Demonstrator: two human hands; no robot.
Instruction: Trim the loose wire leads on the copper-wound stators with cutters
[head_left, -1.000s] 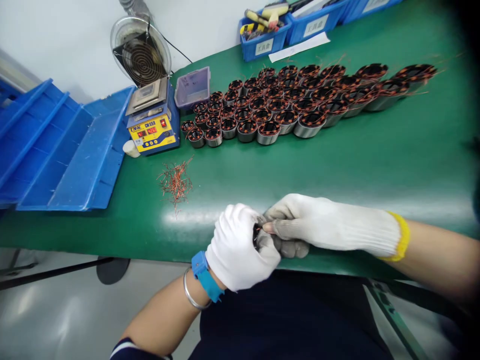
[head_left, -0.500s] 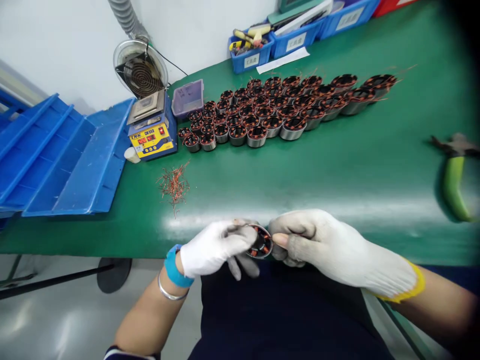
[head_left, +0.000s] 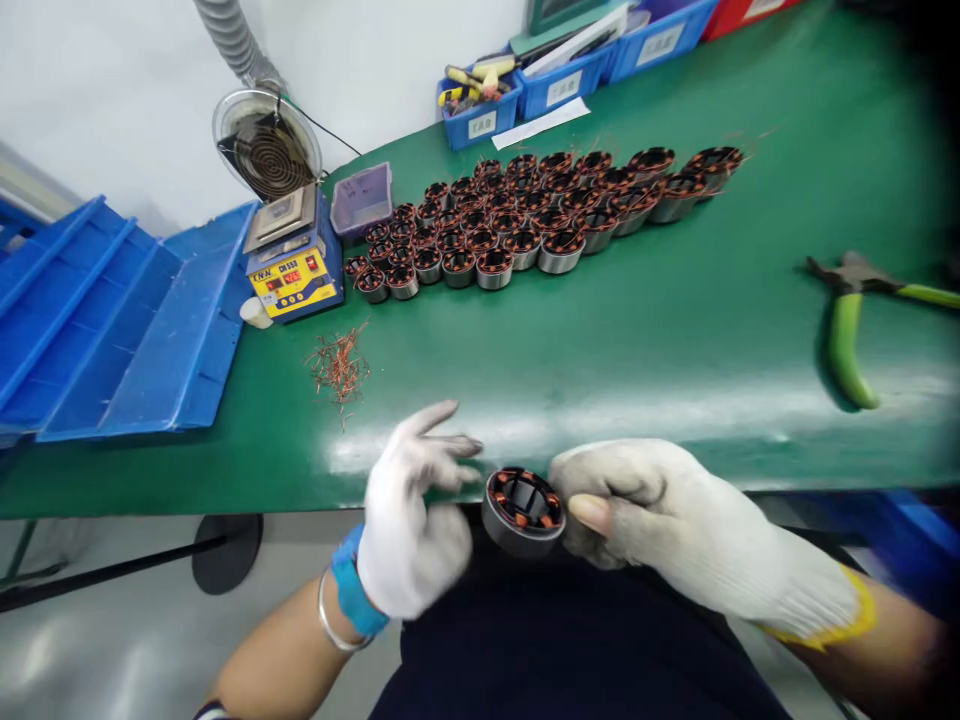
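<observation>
A motor stator [head_left: 523, 540], a steel ring with black insulation and copper windings inside, is held above the near table edge, its opening tilted up. My right hand [head_left: 630, 500], in a white glove with a bare thumb tip, is closed in a pinch at the stator's right rim. Whether it grips the rim or wire ends there is hidden. To the left, my left hand [head_left: 420, 510], gloved in white, has its fingers spread and holds nothing; it is slightly blurred and looks apart from the stator. Several more stators [head_left: 495, 268] stand in rows farther back on the green table [head_left: 420, 360].
Copper wire clippings [head_left: 339, 365] lie in a pile at left. Behind them stand a blue-yellow solder pot [head_left: 296, 285], a purple bin [head_left: 362, 200] and an extraction hood [head_left: 266, 145]. Green-handled cutters [head_left: 847, 340] lie at right. Blue trays [head_left: 180, 340] are far left; tool boxes [head_left: 480, 120] line the back.
My left hand has let go of the stator and moved left, its fingers opening. The stator has turned and tipped upright, still at my right hand. The whole view has shifted slightly.
</observation>
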